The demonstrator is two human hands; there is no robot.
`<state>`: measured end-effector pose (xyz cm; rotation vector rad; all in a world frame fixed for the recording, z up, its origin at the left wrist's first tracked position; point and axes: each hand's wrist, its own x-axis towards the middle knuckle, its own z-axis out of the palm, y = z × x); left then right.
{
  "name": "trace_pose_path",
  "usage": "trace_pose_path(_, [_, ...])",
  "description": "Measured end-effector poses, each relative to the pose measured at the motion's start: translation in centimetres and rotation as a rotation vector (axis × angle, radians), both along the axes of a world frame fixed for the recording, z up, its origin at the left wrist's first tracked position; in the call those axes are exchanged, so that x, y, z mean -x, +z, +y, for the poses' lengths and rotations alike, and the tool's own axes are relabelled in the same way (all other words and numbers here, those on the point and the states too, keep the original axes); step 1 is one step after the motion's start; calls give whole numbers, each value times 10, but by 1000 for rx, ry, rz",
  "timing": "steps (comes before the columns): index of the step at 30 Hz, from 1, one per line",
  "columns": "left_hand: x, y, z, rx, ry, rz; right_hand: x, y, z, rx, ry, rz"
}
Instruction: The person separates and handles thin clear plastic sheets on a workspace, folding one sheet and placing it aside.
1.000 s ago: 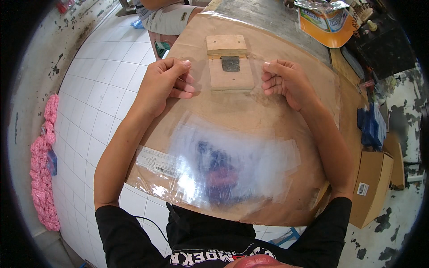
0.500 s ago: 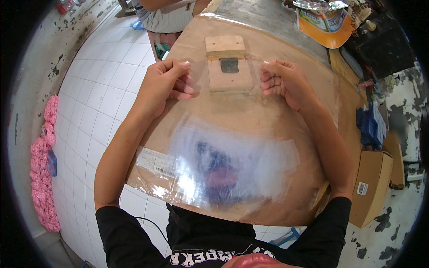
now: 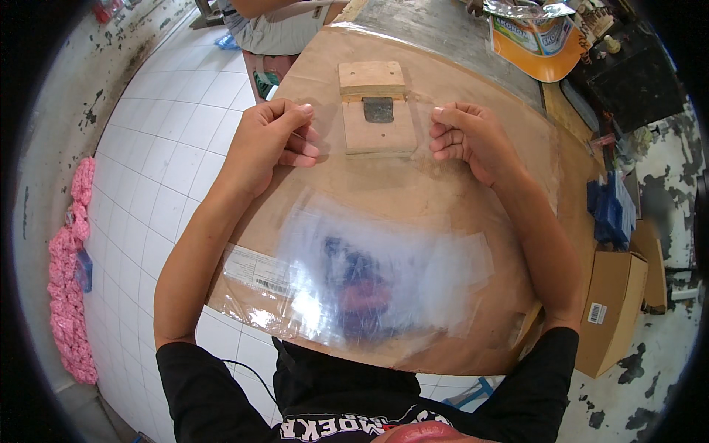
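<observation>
My left hand (image 3: 284, 133) is pinched closed left of a wooden block jig (image 3: 380, 139). On the block's other side my right hand (image 3: 464, 136) is closed in a similar pinch. A barely visible clear plastic sheet seems to stretch between them over the block; its edges are hard to make out. The jig is a flat wooden base with a raised strip across its far end and a dark grey metal plate (image 3: 379, 110) against that strip. Nearer me lies a spread stack of clear plastic sheets (image 3: 436, 258), shiny with reflections.
Brown paper under clear film covers the table (image 3: 487, 199). An orange-and-white pouch (image 3: 533, 44) lies at the far right. Beside the right edge are a blue object (image 3: 613, 210) and a cardboard box (image 3: 611, 310). Another person's leg (image 3: 277, 33) shows beyond the table, and a pink bundle (image 3: 70, 295) lies far left.
Both hands keep nearly the same place and pinch. The view has shifted very slightly; the wooden jig stays where it was.
</observation>
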<state>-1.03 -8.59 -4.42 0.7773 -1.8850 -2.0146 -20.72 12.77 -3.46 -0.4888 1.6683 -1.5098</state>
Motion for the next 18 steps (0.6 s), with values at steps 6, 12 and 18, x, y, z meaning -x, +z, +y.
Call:
trace_pose_path(6, [0, -1, 0, 1, -2, -5, 0, -1, 0, 9, -2, 3])
trace_pose_path(12, [0, 1, 1, 13, 2, 1, -1, 1, 0, -1, -16, 21])
trace_pose_path(18, [0, 1, 1, 15, 3, -4, -1, 0, -1, 13, -11, 13])
